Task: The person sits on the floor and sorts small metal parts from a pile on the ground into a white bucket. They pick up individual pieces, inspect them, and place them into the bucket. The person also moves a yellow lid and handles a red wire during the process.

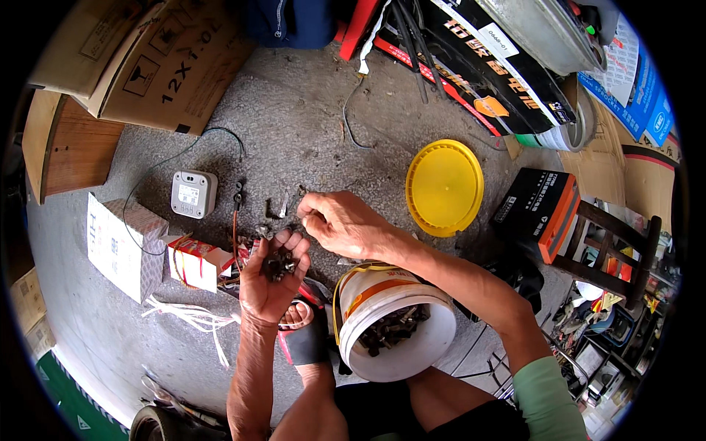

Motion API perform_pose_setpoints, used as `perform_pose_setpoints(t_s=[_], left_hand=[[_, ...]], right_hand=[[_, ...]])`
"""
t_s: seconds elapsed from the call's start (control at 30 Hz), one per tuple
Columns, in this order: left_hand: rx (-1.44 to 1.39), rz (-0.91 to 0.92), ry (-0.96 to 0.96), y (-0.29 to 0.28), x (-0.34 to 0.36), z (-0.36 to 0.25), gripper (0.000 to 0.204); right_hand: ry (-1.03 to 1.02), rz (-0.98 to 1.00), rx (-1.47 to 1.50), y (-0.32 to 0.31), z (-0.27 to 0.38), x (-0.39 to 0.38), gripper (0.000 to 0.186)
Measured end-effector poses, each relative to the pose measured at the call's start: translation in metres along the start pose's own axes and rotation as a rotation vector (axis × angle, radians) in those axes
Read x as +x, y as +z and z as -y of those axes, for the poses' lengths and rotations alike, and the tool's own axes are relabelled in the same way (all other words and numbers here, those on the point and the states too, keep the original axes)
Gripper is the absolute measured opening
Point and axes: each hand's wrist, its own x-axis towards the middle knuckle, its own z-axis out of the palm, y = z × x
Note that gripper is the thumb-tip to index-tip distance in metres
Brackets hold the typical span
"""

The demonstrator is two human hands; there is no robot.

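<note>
My left hand (266, 283) is cupped palm up, with a heap of small dark metal parts (278, 266) in it. Just above and to its right, my right hand (340, 222) has its fingers curled together in a pinch; what they hold, if anything, is too small to make out. A few small metal bits (284, 204) lie on the ground beside the right fingertips. Between my legs a white bucket (434, 345) with an orange band leans tilted, and more dark metal pieces (393, 328) are inside it.
A yellow round lid (445, 187) lies right of my right hand. A grey-white square device (194, 195), a white box (126, 246) and white strips (193, 316) are on the left. Large cartons (173, 70) stand far left; a black-orange box (535, 213) and dark stool (614, 250) are right.
</note>
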Motion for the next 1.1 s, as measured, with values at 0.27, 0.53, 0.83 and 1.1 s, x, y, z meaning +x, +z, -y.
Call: perform_pose_setpoints(t_s=[0.27,0.53,0.83,1.1], left_hand=[[0.053,0.093,-0.085,0.036,0.009,0.021,0.037],[0.080,0.111,-0.126,0.014,-0.004,0.016,0.039],[0.001,0.265,-0.061,0.053,-0.019,0.036,0.062],[0.122,0.307,-0.073,0.051,-0.020,0.033,0.053]], right_hand=[[-0.372,-0.116,-0.245,0.013,0.045,-0.056,0.025],[0.124,-0.283,-0.619,-0.080,-0.017,-0.101,0.015],[0.113,-0.183,-0.792,-0.061,-0.092,-0.150,0.018],[0.059,-0.527,-0.737,-0.088,-0.055,-0.152,0.013]])
